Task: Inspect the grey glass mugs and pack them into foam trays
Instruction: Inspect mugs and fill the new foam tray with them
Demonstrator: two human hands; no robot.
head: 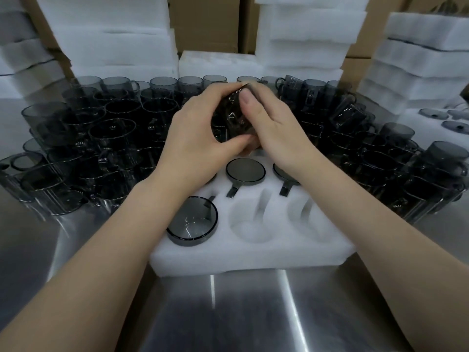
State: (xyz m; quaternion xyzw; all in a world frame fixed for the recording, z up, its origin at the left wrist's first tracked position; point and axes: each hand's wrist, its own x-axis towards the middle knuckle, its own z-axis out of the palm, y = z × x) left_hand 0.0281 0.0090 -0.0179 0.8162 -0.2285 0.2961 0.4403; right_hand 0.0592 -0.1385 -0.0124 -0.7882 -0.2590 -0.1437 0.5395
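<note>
Foam tray (253, 257): three packed mugs (245, 172), two pockets (250, 224) empty at 5 o'clock | left hand (195, 138), right hand (274, 133) grip one mug (232, 118) | dozens of loose mugs (111, 133) unpacked

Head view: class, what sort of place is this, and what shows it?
Probably a factory packing station: dozens of identical grey glass mugs crowd a steel table, foam trays are stacked before cardboard cartons, and the near tray lies part-filled.

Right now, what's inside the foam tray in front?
Foam tray holds three grey glass mugs; two near pockets are empty. The left hand covers the far-left pocket.
</note>
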